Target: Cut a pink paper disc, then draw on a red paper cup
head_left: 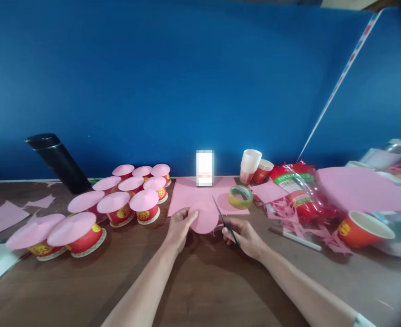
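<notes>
My left hand (181, 225) pinches a round pink paper disc (204, 218) at its left edge, thumb on top. In my right hand (242, 236) is a pair of scissors (226, 222), blades pointing up and away, just right of the disc. Whether the blades touch the paper I cannot tell. Behind the disc lies a pink paper sheet (187, 193), with a roll of green-yellow tape (240, 197) on its right part. A phone-like bright screen (205, 169) stands at the sheet's far edge.
On the left stand several red cups with pink cone tops (114, 202) and a black flask (58, 162). To the right are stacked white cups (250, 164), a red plastic package (295, 184), pink scraps (290, 220), a white pen (302, 240) and an orange paper cup (359, 231).
</notes>
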Action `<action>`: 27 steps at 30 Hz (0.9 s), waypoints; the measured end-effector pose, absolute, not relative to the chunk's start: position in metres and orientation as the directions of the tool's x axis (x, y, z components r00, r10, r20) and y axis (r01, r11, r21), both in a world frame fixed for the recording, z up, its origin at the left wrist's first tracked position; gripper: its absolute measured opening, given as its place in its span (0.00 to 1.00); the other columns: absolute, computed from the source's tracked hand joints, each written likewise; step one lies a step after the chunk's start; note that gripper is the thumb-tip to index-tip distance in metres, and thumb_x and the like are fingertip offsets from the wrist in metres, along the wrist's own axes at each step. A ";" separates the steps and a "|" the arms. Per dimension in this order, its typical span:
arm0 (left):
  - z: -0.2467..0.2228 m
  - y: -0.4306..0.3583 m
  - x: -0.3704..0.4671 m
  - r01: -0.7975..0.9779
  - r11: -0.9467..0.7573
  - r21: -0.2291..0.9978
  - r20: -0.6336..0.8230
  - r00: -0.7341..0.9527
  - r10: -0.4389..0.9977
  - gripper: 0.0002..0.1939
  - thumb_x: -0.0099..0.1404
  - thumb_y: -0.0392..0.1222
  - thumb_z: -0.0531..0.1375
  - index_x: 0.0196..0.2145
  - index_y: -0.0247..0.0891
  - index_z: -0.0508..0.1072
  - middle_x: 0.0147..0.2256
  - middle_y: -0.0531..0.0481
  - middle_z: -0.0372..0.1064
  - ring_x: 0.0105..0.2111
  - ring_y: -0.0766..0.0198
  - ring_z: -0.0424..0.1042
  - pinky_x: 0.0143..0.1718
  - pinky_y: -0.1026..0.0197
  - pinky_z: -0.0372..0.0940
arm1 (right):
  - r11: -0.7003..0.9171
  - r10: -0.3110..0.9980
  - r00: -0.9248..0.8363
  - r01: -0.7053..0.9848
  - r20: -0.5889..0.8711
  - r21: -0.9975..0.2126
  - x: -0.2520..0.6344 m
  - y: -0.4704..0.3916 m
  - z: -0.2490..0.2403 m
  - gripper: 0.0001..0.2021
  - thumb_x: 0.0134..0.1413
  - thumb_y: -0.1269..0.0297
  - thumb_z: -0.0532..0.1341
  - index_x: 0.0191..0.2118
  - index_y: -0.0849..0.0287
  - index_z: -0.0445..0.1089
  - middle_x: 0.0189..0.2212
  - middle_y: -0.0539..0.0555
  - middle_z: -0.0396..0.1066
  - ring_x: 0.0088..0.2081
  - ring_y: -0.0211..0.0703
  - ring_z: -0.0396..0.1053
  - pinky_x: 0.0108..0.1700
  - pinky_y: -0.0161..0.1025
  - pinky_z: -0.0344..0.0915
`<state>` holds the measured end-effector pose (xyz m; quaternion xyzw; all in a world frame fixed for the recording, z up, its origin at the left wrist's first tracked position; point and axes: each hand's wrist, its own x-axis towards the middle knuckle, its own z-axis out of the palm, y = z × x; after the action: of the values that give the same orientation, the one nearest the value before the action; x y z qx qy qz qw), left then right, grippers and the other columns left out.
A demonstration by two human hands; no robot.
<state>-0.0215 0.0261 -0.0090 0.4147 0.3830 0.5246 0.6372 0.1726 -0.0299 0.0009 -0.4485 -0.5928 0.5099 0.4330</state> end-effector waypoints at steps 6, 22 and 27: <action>-0.009 0.026 -0.022 -0.359 0.109 0.927 -0.050 0.172 0.984 0.14 0.49 0.46 0.65 0.30 0.32 0.74 0.25 0.48 0.72 0.27 0.64 0.69 0.31 0.62 0.62 | 0.085 0.971 -0.230 0.093 0.062 -0.992 0.172 -0.030 0.002 0.20 0.50 0.54 0.60 0.44 0.65 0.68 0.22 0.49 0.63 0.22 0.33 0.61 0.24 0.32 0.61; -0.013 0.027 -0.023 -0.341 0.096 0.935 -0.038 0.174 0.984 0.14 0.48 0.47 0.65 0.29 0.32 0.74 0.25 0.48 0.71 0.26 0.64 0.69 0.30 0.62 0.61 | 0.105 0.968 -0.242 0.139 0.069 -0.985 0.174 -0.030 0.000 0.20 0.51 0.53 0.59 0.44 0.64 0.69 0.22 0.49 0.63 0.21 0.32 0.60 0.24 0.32 0.60; -0.013 0.027 -0.023 -0.334 0.087 0.939 -0.031 0.171 0.985 0.15 0.49 0.47 0.65 0.30 0.31 0.74 0.25 0.47 0.71 0.26 0.64 0.68 0.31 0.62 0.62 | 0.110 0.968 -0.242 0.143 0.073 -0.984 0.175 -0.029 -0.002 0.19 0.51 0.54 0.59 0.44 0.63 0.69 0.22 0.49 0.63 0.21 0.32 0.60 0.24 0.32 0.60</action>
<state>-0.0226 0.0265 -0.0127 0.4302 0.3784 0.5207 0.6329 0.1752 -0.0291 -0.0016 -0.4510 -0.6157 0.4918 0.4192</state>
